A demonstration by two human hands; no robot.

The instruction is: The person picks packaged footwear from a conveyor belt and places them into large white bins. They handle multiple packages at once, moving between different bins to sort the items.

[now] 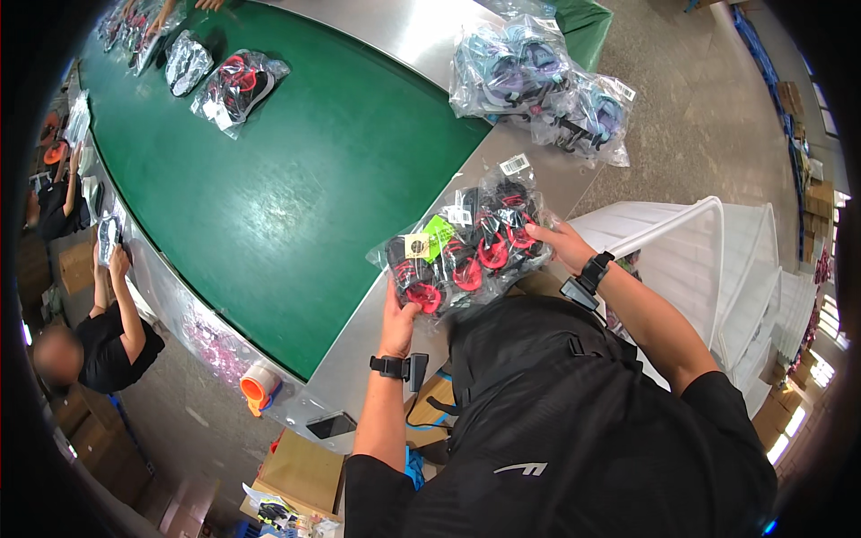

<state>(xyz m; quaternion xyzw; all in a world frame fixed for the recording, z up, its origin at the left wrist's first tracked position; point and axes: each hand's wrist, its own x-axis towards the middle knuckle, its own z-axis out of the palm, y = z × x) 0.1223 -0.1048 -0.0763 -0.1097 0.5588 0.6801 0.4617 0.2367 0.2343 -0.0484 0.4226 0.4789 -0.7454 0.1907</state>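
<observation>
Clear plastic bag of black-and-red wheeled items (466,251), green and white labels on top, above the steel table edge: left hand (399,316) grips its lower corner, right hand (560,244) clasps its right side. Blue-purple bagged items (538,85) lie beyond; red-black bags (238,85) rest on the green belt (296,188).

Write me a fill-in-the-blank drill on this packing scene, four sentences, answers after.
1. Both hands, left hand and right hand, hold one clear ____ of red-and-black items.
2. The belt is coloured ____.
3. Each wrist wears a black ____.
4. The orange tape roll lies on the ____ rim beside the belt.

Answers: bag; green; band; metal
</observation>
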